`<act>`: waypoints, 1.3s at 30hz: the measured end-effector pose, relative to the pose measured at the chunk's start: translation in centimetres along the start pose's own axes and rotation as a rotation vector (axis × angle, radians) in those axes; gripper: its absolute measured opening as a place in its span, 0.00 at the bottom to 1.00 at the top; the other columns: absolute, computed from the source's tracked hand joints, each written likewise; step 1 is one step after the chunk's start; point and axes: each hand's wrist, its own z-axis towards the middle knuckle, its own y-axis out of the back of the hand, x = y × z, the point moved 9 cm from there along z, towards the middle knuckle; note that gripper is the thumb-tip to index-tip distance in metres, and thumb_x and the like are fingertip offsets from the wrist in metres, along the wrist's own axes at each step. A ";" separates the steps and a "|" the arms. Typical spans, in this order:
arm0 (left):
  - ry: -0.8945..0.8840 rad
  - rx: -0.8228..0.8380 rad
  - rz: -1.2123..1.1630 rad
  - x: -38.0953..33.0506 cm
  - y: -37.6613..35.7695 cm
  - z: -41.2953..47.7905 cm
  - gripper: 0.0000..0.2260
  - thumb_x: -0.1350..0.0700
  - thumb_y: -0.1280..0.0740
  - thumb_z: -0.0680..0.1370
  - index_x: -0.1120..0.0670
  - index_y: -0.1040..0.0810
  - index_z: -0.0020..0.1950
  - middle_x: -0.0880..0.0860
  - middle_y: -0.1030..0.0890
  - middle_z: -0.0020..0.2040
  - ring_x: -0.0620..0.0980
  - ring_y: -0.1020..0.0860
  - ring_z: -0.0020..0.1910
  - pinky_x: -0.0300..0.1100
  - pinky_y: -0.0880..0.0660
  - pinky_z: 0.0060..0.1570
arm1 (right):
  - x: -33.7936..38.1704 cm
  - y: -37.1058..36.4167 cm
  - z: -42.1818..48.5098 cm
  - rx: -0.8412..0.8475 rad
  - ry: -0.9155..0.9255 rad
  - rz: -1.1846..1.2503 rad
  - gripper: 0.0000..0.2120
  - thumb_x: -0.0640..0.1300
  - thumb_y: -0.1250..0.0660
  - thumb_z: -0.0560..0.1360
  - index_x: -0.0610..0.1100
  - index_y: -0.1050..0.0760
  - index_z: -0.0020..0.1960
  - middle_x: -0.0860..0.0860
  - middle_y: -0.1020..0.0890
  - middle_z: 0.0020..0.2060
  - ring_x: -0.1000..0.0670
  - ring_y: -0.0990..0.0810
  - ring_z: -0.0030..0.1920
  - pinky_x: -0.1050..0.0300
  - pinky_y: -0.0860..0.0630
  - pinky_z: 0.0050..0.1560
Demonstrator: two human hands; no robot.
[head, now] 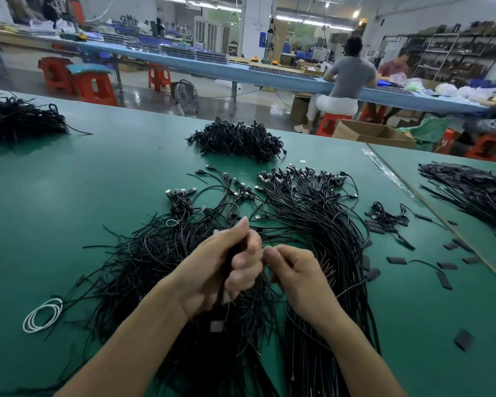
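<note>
Our left hand (201, 277) fists black cables (230, 266) that we judge light and floppy, best gripped bunched mid-length, while our right hand (295, 277), at three o'clock, pinches one of them.

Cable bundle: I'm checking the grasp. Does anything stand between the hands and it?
Nothing visible does. The left hand grips the cable bundle directly; the right hand is curled right beside it, its own hold unclear.
</note>
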 end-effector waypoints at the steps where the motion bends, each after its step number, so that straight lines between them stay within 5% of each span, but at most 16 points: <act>1: -0.061 -0.070 -0.037 -0.4 0.5 0.3 0.18 0.47 0.39 0.81 0.57 0.18 0.42 0.49 0.25 0.31 0.43 0.25 0.26 0.33 0.26 0.26 | 0.0 -0.5 -0.1 0.025 0.006 -0.063 0.16 0.52 0.37 0.81 0.58 0.24 0.35 0.54 0.30 0.27 0.52 0.36 0.28 0.50 0.38 0.29; 4: -0.271 -0.275 -0.014 -1.4 2.7 0.7 0.18 0.49 0.39 0.80 0.59 0.14 0.51 0.56 0.15 0.44 0.51 0.15 0.43 0.39 0.18 0.42 | 0.4 -1.7 -0.6 0.122 0.019 -0.257 0.17 0.47 0.38 0.82 0.55 0.25 0.35 0.58 0.27 0.25 0.57 0.35 0.26 0.57 0.36 0.27; 7: -0.403 -0.441 0.379 -2.0 4.2 0.4 0.17 0.51 0.41 0.81 0.58 0.17 0.57 0.57 0.15 0.52 0.54 0.16 0.54 0.41 0.19 0.51 | 0.9 -1.3 -0.7 0.152 0.029 -0.439 0.12 0.48 0.38 0.80 0.48 0.24 0.39 0.56 0.25 0.28 0.55 0.30 0.28 0.52 0.29 0.31; 10: -0.416 -0.507 0.982 -2.1 3.7 -0.2 0.13 0.51 0.41 0.81 0.51 0.17 0.53 0.47 0.14 0.46 0.44 0.16 0.49 0.36 0.20 0.48 | 1.8 0.1 -0.5 0.108 0.046 -0.480 0.09 0.51 0.33 0.78 0.49 0.20 0.42 0.58 0.23 0.30 0.56 0.26 0.31 0.51 0.25 0.35; 12: -0.291 -0.426 1.135 -1.0 3.3 0.0 0.15 0.47 0.42 0.81 0.50 0.18 0.44 0.43 0.15 0.37 0.39 0.18 0.37 0.33 0.24 0.37 | 2.4 1.4 -0.1 0.045 0.075 -0.449 0.07 0.53 0.29 0.76 0.51 0.18 0.43 0.60 0.21 0.32 0.58 0.23 0.33 0.58 0.25 0.36; 16: 0.037 -0.349 0.821 1.5 4.0 -0.3 0.26 0.41 0.45 0.82 0.53 0.19 0.34 0.50 0.26 0.23 0.46 0.29 0.19 0.34 0.32 0.21 | 3.2 2.2 0.7 -0.012 0.137 -0.256 0.05 0.50 0.24 0.72 0.53 0.17 0.38 0.59 0.19 0.31 0.59 0.25 0.30 0.67 0.30 0.33; 20: 0.180 -0.175 0.346 2.5 2.5 -0.7 0.26 0.40 0.43 0.81 0.54 0.27 0.29 0.46 0.37 0.20 0.41 0.39 0.16 0.32 0.41 0.17 | 2.4 2.1 1.1 -0.121 0.093 0.004 0.09 0.54 0.28 0.72 0.50 0.16 0.41 0.51 0.17 0.33 0.46 0.23 0.33 0.51 0.25 0.36; 23: 0.078 -0.114 0.017 1.1 1.5 -0.3 0.23 0.45 0.41 0.82 0.53 0.28 0.30 0.45 0.35 0.21 0.39 0.37 0.17 0.31 0.42 0.17 | 1.1 1.3 0.7 -0.152 0.035 0.002 0.14 0.58 0.34 0.75 0.51 0.18 0.40 0.51 0.25 0.28 0.51 0.34 0.28 0.53 0.36 0.29; 27: -0.230 -0.310 -0.166 -1.9 2.9 0.2 0.18 0.49 0.39 0.79 0.56 0.19 0.36 0.50 0.24 0.30 0.44 0.24 0.26 0.32 0.27 0.25 | -0.1 -2.0 -0.1 0.022 -0.004 -0.164 0.14 0.47 0.35 0.81 0.57 0.22 0.39 0.59 0.24 0.26 0.58 0.33 0.26 0.64 0.37 0.27; 32: -0.381 -0.484 0.485 -3.0 4.3 -0.3 0.16 0.54 0.42 0.83 0.61 0.18 0.54 0.59 0.15 0.48 0.55 0.15 0.48 0.40 0.19 0.45 | 0.1 -3.5 -1.4 0.192 0.014 -0.250 0.10 0.45 0.39 0.82 0.49 0.22 0.44 0.57 0.21 0.33 0.57 0.28 0.30 0.61 0.30 0.30; 37: -0.153 -0.486 1.223 -1.4 4.2 -0.2 0.16 0.54 0.40 0.84 0.57 0.20 0.41 0.50 0.18 0.35 0.47 0.20 0.35 0.38 0.23 0.37 | 1.6 -1.3 -1.1 0.166 0.113 -0.396 0.06 0.47 0.33 0.78 0.50 0.19 0.45 0.59 0.19 0.37 0.59 0.21 0.40 0.62 0.26 0.42; 39: -0.013 -0.431 1.219 0.0 4.2 -0.2 0.20 0.50 0.42 0.84 0.55 0.25 0.34 0.48 0.22 0.30 0.47 0.25 0.29 0.40 0.27 0.31 | 2.2 -0.2 -0.8 0.125 0.139 -0.385 0.03 0.47 0.29 0.76 0.50 0.17 0.45 0.59 0.17 0.37 0.59 0.19 0.41 0.65 0.26 0.43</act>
